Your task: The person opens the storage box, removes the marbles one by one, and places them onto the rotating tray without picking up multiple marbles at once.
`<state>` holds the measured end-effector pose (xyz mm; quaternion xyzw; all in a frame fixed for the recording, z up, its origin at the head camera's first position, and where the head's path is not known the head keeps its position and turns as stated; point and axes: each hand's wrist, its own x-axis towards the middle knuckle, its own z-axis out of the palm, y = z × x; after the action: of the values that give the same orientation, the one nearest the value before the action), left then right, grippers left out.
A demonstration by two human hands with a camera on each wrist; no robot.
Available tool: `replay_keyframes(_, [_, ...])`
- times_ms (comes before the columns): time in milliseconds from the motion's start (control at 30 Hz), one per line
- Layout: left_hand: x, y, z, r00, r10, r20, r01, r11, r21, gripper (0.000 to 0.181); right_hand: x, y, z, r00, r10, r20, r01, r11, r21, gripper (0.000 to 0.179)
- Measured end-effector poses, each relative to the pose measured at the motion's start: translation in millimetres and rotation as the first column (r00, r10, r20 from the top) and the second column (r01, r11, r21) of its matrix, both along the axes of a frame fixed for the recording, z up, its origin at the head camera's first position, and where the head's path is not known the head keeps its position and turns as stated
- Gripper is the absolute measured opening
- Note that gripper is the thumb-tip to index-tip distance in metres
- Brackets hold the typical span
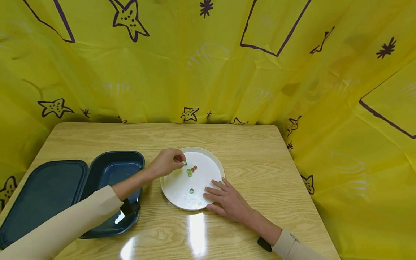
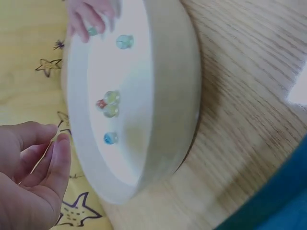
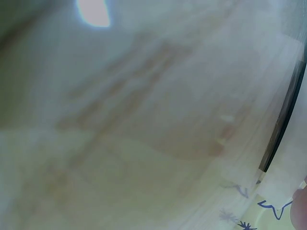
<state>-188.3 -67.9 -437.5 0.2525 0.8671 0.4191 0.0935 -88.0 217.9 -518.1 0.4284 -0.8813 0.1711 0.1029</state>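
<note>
My left hand (image 1: pixel 168 162) hangs over the far left part of a round white tray (image 1: pixel 180 196), fingers curled and thumb tip close to the forefinger tip. A blue marble (image 2: pixel 111 138) lies on the tray beyond those fingertips; the left wrist view shows nothing between them. Near it, green marbles (image 1: pixel 189 173) and brown marbles (image 1: pixel 194 168) sit in a small cluster. A lone green marble (image 1: pixel 191 190) lies closer to the front. My right hand (image 1: pixel 230 202) reaches over the tray's right rim with spread fingers, partly covering another green marble (image 1: pixel 220 182).
To the left on the wooden table (image 1: pixel 256 151) stands a dark blue container (image 1: pixel 112 153), with a dark flat lid (image 1: pixel 48 191) beside it. A yellow patterned curtain (image 1: pixel 195 72) hangs behind and right of the table. The right wrist view is mostly blurred.
</note>
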Motion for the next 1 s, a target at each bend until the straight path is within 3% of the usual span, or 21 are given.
replay_keyframes(133, [-2.0, 6.9, -8.0, 0.999, -0.034, 0.003, 0.034, 0.998, -0.053, 0.005, -0.4, 0.2, 0.1, 1.0, 0.007, -0.021, -0.007, 1.0, 0.001, 0.049])
replay_keyframes(300, [-3.1, 13.6, -14.4, 1.0, -0.026, 0.006, 0.026, 0.994, -0.105, 0.008, -0.4, 0.6, -0.1, 0.999, 0.017, -0.043, -0.017, 1.0, 0.0, 0.048])
replay_keyframes(1000, [-10.1, 16.1, -30.9, 0.999, 0.02, -0.047, -0.027, 0.988, -0.155, 0.011, -0.2, 0.5, 0.6, 1.0, 0.002, -0.018, -0.002, 1.0, 0.003, 0.049])
